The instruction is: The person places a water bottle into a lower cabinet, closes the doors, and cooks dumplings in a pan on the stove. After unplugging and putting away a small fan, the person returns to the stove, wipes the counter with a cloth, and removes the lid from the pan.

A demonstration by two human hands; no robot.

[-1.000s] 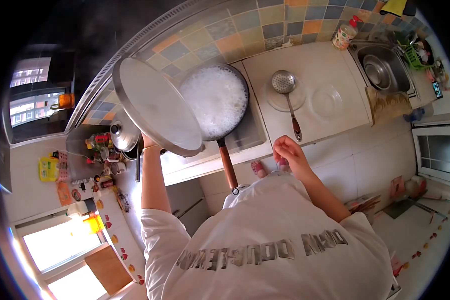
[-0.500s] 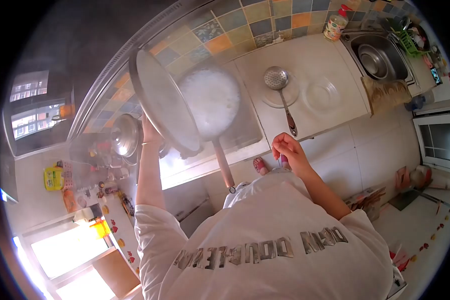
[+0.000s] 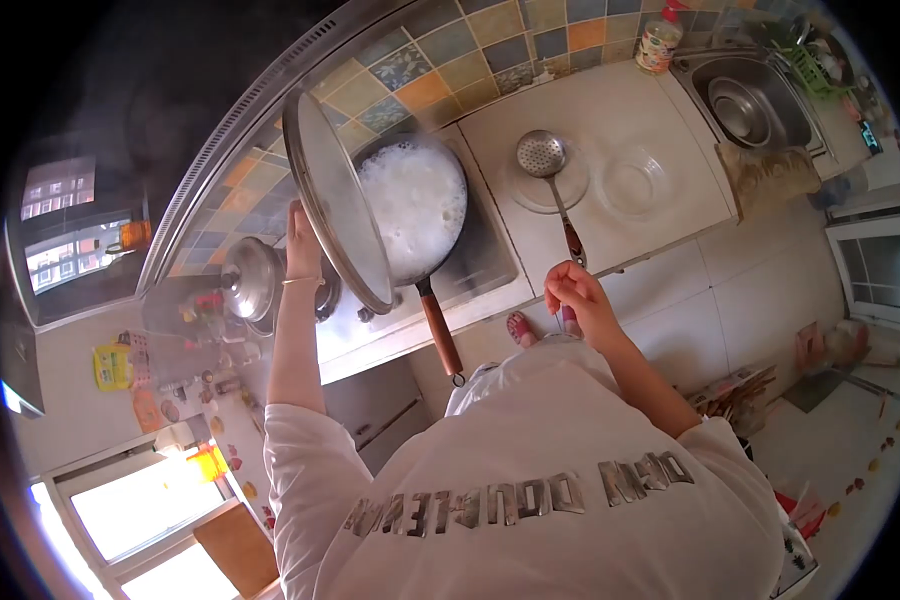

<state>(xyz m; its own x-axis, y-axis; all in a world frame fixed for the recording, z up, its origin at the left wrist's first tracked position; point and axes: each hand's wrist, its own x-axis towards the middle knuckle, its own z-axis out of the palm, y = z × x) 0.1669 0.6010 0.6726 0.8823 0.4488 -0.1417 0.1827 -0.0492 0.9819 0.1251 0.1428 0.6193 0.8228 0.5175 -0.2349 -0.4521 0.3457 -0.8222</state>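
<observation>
My left hand (image 3: 302, 245) grips a glass pan lid (image 3: 342, 205) from its outer side; the lid partly hides the fingers. Tilted steeply on edge, the lid hangs over the left side of a frying pan (image 3: 461, 215). White foam (image 3: 412, 205) fills the pan, and its brown handle (image 3: 438, 328) points towards me. My right hand (image 3: 576, 297) hovers in front of the counter edge, fingers curled in, with nothing visible in them. Just beyond it lies a slotted skimmer (image 3: 542, 154), its bowl resting on a glass lid or plate (image 3: 520, 197).
A steel pot with a lid (image 3: 251, 280) stands left of the pan. Another round glass piece (image 3: 634, 187) lies on the counter (image 3: 595, 110). A pump bottle (image 3: 658, 45) and a sink (image 3: 710, 75) with a metal bowl (image 3: 738, 112) are at the right.
The steam has thinned, so the pan, foam and handle show more clearly. The lid has turned more edge-on and sits slightly lower. My right hand has barely moved.
</observation>
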